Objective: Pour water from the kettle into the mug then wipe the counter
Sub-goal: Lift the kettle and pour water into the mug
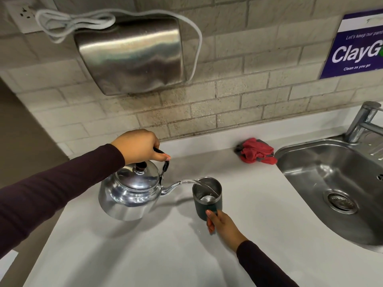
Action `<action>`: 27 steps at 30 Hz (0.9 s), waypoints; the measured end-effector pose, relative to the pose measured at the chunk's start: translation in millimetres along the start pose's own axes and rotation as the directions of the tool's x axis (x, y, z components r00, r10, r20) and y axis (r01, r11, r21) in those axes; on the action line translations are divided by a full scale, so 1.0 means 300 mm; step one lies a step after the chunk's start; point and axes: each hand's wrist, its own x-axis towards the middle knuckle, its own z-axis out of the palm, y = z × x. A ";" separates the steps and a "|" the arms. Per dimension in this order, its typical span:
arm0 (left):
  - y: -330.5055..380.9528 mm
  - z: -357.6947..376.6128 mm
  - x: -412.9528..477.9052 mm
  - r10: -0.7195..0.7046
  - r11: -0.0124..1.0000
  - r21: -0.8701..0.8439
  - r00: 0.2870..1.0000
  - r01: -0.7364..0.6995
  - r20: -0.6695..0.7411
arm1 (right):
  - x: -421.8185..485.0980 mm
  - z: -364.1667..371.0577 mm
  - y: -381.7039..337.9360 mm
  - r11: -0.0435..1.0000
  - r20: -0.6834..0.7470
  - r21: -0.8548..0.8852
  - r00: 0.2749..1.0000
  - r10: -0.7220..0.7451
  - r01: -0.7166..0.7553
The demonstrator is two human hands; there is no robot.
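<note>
Polished steel kettle (129,191), tilted above the white counter (145,251), sends a thin stream into the dark green steel-lined mug (207,198). Her left hand (138,146) is clenched on its black handle; her right hand (221,225) grips the mug's base. Crumpled red cloth (257,153) lies beside the sink (323,162).

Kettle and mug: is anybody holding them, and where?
Left hand holds the kettle by its top handle; right hand grips the mug low on its side.
</note>
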 end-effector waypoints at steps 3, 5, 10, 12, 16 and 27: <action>0.000 -0.005 0.000 0.008 1.000 0.010 1.000 -0.008 0.004 | 0.002 -0.001 0.003 1.000 0.001 -0.002 1.000 0.005 -0.005; 0.000 -0.008 -0.001 0.006 1.000 0.020 1.000 -0.006 0.000 | 0.003 -0.001 0.002 1.000 0.005 0.000 1.000 0.005 -0.005; 0.001 -0.015 -0.003 0.011 0.999 0.043 1.000 -0.010 -0.011 | 0.000 0.000 -0.002 1.000 0.004 0.004 1.000 0.000 0.000; 0.000 -0.018 -0.006 0.010 0.999 0.047 1.000 -0.009 -0.013 | -0.002 -0.001 -0.004 1.000 0.004 -0.003 1.000 -0.007 0.007; 0.002 -0.022 -0.009 0.013 0.998 0.069 1.000 -0.012 -0.012 | -0.003 -0.002 -0.002 1.000 0.007 -0.007 1.000 -0.001 0.001; 0.005 -0.030 -0.023 0.019 0.994 0.110 0.999 -0.016 -0.025 | 0.005 -0.002 0.010 1.000 0.000 0.006 1.000 0.009 -0.009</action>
